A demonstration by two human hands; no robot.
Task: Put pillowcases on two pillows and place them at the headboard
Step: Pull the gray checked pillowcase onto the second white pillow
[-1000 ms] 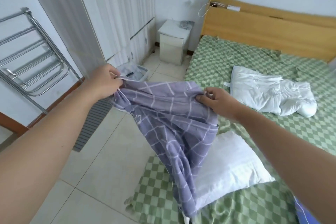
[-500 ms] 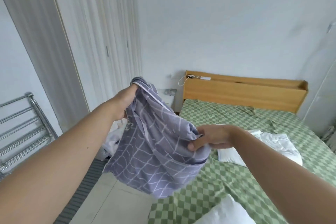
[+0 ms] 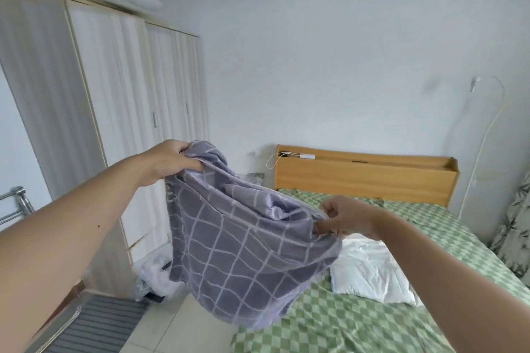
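A purple pillowcase (image 3: 241, 249) with a white grid pattern hangs in the air over the bed's left edge. My left hand (image 3: 169, 160) grips its upper left edge, raised high. My right hand (image 3: 347, 221) pinches the right edge, lower and nearer the bed. The opening sags between both hands. A white pillow (image 3: 370, 272) lies on the green checked sheet (image 3: 358, 321), partly hidden behind the cloth and my right arm. The wooden headboard (image 3: 364, 175) stands at the far end of the bed.
A tall white wardrobe (image 3: 120, 129) stands at the left. A clear bag of items (image 3: 155, 275) sits on the floor by it, beside a grey striped mat (image 3: 100, 327). A metal rack (image 3: 17, 203) is at the far left. A patterned curtain (image 3: 516, 232) hangs at the right.
The view has tilted up, away from the bed's near part. Both hands have lifted the pillowcase and spread its edge wider; the near pillow has dropped out of view.
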